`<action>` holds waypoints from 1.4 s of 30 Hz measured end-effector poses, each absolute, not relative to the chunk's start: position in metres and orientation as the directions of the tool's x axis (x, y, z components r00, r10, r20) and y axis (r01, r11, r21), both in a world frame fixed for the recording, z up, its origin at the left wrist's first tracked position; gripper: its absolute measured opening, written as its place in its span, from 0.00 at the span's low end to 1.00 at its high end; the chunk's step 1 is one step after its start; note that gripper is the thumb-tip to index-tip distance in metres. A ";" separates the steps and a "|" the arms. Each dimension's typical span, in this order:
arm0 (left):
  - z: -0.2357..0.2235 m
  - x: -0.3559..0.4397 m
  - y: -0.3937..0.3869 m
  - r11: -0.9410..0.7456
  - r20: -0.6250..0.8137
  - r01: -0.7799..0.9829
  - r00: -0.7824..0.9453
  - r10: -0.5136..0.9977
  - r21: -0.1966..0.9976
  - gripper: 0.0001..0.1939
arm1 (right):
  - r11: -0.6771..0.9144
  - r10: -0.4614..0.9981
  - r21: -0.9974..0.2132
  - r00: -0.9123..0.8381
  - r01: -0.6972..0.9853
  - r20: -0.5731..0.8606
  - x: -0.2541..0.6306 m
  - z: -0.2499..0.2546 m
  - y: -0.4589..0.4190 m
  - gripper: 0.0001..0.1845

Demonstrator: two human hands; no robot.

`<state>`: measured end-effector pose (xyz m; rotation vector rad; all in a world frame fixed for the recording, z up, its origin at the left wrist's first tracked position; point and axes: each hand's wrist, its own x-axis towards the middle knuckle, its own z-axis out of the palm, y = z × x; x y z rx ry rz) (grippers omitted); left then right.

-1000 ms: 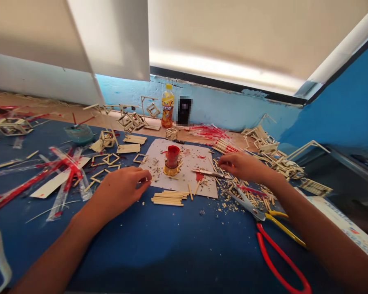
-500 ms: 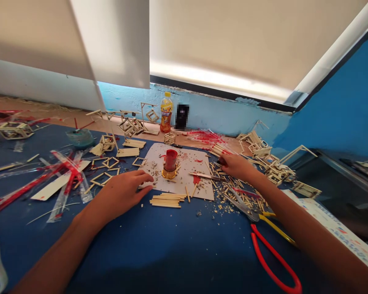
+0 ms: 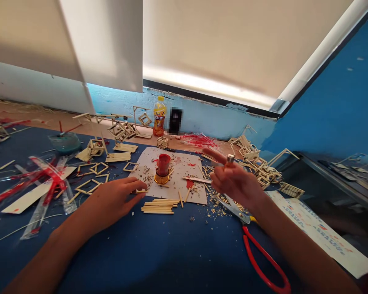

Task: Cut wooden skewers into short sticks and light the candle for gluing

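Observation:
My left hand rests on the blue table, fingers drawn together over a short wooden stick at the edge of a white card. My right hand is raised above the table to the right of the card, closed round a small object with a silver top, index finger stretched out. A red candle in a gold holder stands on the card between my hands. A neat row of cut sticks lies just in front of the card.
Red-handled cutters lie under my right forearm among wood chips. Stick frames, red-and-clear wrappers and a teal bowl fill the left. A drink bottle stands by the wall. Stick structures pile up right, beside a printed strip.
My right hand has lifted off the stick pile at the right of the card and now holds the silver-topped object in the air. My left hand has stayed at the card's edge.

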<state>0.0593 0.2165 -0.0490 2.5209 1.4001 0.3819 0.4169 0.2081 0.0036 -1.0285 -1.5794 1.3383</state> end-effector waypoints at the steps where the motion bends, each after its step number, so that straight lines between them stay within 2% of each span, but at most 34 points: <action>1: -0.049 0.059 0.217 -0.522 0.111 0.787 0.516 0.849 0.329 0.19 | 0.064 0.914 -0.998 -0.400 -0.008 0.062 0.409 0.007 0.197 0.38; 4: -0.049 0.059 0.217 -0.532 0.107 0.777 0.530 0.841 0.337 0.20 | -0.168 0.797 -0.929 -0.600 -0.329 0.068 0.390 0.015 0.166 0.35; 6: -0.048 0.058 0.217 -0.532 0.106 0.776 0.530 0.841 0.339 0.20 | -0.285 0.741 -0.861 -0.666 -0.421 0.080 0.382 0.018 0.152 0.35; 10: -0.050 0.057 0.217 -0.525 0.105 0.780 0.523 0.846 0.340 0.20 | -0.381 0.687 -0.812 -0.723 -0.442 0.071 0.375 0.020 0.140 0.37; 18: -0.054 0.051 0.220 -0.517 0.077 0.789 0.523 0.849 0.334 0.19 | -0.380 0.668 -0.770 -0.728 -0.512 0.154 0.377 0.018 0.149 0.38; 23: -0.053 0.050 0.220 -0.514 0.070 0.791 0.523 0.850 0.332 0.18 | -0.390 0.614 -0.766 -0.765 -0.511 0.197 0.376 0.017 0.147 0.35; 25: -0.052 0.050 0.219 -0.512 0.070 0.793 0.520 0.851 0.330 0.17 | -0.355 0.621 -0.818 -0.768 -0.453 0.156 0.376 0.021 0.149 0.36; 27: -0.051 0.050 0.218 -0.503 0.073 0.800 0.509 0.858 0.327 0.17 | -0.284 0.659 -0.896 -0.748 -0.342 0.077 0.377 0.028 0.157 0.41; 28: -0.050 0.050 0.218 -0.498 0.073 0.804 0.503 0.861 0.325 0.17 | -0.217 0.692 -0.940 -0.721 -0.262 0.042 0.377 0.032 0.165 0.44; 30: -0.049 0.050 0.216 -0.491 0.071 0.810 0.497 0.865 0.321 0.16 | 0.058 0.782 -0.998 -0.623 0.012 0.038 0.377 0.038 0.186 0.44; 32: -0.047 0.051 0.215 -0.492 0.066 0.812 0.498 0.865 0.316 0.16 | 0.338 0.841 -0.880 -0.527 0.334 0.122 0.376 0.041 0.212 0.38; 34: -0.046 0.051 0.214 -0.493 0.064 0.814 0.499 0.864 0.308 0.15 | 0.472 0.851 -0.699 -0.486 0.538 0.200 0.373 0.043 0.239 0.26; 37: -0.046 0.052 0.213 -0.492 0.064 0.820 0.497 0.865 0.293 0.15 | 0.528 0.842 -0.527 -0.491 0.665 0.223 0.365 0.045 0.274 0.16; 42: -0.044 0.051 0.210 -0.485 0.061 0.830 0.488 0.871 0.277 0.15 | 0.619 0.786 -0.238 -0.589 0.749 0.190 0.349 0.045 0.301 0.18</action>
